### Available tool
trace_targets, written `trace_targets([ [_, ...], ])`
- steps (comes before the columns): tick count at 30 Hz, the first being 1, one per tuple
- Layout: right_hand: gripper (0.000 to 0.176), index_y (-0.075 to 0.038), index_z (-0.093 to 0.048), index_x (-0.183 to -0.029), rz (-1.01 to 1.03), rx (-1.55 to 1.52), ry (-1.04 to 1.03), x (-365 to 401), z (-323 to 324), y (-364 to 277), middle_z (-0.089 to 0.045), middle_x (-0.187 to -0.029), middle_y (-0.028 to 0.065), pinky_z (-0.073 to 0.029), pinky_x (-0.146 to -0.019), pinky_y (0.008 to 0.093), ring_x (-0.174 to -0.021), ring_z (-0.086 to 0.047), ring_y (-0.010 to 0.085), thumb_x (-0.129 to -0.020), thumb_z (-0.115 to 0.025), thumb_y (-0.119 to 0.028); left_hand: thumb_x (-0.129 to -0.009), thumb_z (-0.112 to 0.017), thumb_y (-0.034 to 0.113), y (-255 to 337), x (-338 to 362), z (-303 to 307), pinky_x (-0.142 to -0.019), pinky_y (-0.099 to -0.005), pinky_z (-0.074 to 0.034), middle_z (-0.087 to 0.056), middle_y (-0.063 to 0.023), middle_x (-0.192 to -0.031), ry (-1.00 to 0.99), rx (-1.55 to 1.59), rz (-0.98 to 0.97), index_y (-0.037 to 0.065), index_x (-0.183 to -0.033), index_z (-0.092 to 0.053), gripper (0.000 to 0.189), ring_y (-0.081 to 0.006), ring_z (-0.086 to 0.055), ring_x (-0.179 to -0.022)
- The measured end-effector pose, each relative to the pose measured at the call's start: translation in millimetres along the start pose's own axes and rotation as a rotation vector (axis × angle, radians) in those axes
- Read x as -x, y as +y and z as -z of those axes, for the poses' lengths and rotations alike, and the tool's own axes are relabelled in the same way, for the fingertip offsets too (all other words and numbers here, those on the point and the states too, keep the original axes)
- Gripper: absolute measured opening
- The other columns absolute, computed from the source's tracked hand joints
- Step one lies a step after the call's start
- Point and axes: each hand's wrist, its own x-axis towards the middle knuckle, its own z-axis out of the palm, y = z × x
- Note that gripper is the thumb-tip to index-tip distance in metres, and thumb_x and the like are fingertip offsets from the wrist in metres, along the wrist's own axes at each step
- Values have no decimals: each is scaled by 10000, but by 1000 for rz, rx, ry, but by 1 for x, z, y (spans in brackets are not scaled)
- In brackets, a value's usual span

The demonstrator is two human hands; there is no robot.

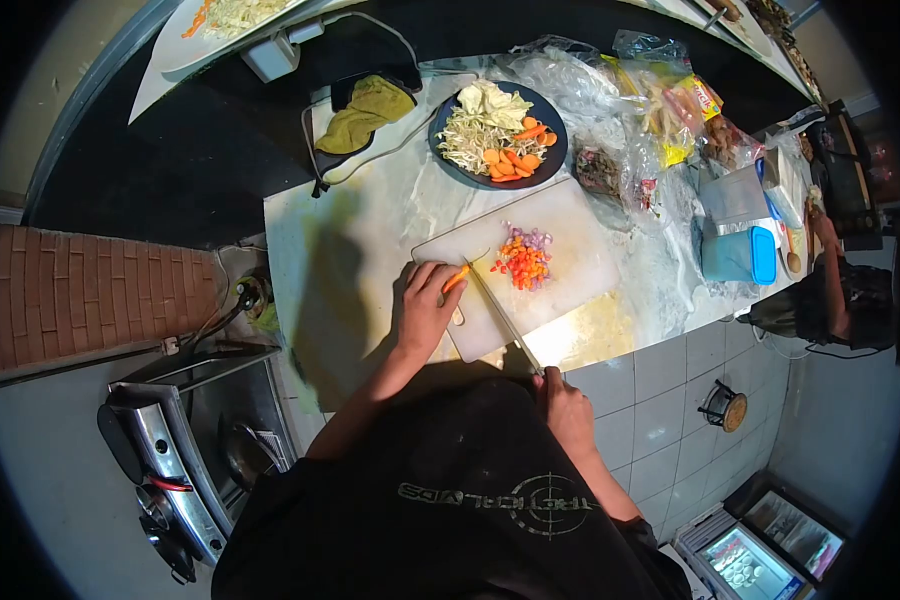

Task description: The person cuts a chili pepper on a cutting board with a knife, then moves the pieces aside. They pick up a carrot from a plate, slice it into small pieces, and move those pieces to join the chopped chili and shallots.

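Note:
My left hand [423, 312] is closed around an orange chili pepper [457, 278], pressing it on the left part of the white cutting board [582, 235]. The pepper's thin stem points up and to the right. In my right hand [567, 408] is the handle of a long knife [505, 318]. Its blade slants across the board, with the tip close to the pepper's stem end. Right of the blade lies a heap of chopped orange-red chili and purple shallot [523, 260]. Part of the knife handle is hidden by my fingers.
Behind the board stands a dark plate [562, 150] of bean sprouts, cabbage and sliced carrot. Plastic bags [610, 110] and a blue-lidded container [735, 256] are to the right. A green cloth [375, 112] lies at the back left. Another person [840, 285] is at the far right.

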Motion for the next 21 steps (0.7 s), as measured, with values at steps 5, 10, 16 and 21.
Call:
trace_targets([
  [5,237,-52,-502,-942,2,62,-13,-2,14,-6,-690,-757,198,-539,-574,511,-663,-674,414,-1014,-491,-278,-825,-700,28,-1,0,-4,-789,-392,-483,-628,-101,-969,10,-3,-2,33,-1014,-676,191,-304,-599,-894],
  [10,276,-60,-535,-990,-43,49,-86,-8,22,-5,-663,-743,256,-504,-622,561,-705,-647,480,-1025,-451,-320,-851,-676,27,-2,4,-5,-790,-407,-493,-624,-119,-982,-14,20,32,28,-1034,-675,184,-332,-605,-912],
  [16,319,-65,-546,-991,-65,128,-126,-15,30,-7,-654,-723,267,-512,-640,560,-714,-647,483,-1033,-416,-353,-866,-659,22,1,4,-1,-763,-424,-498,-631,-145,-996,-33,107,109,3,-1047,-665,182,-360,-618,-887],
  [21,330,-59,-549,-986,-43,146,-129,-17,30,-9,-642,-709,280,-512,-641,561,-709,-643,489,-1032,-418,-359,-870,-644,16,13,-4,11,-744,-425,-498,-646,-165,-1001,-128,87,278,-6,-1035,-664,169,-375,-627,-909],
])
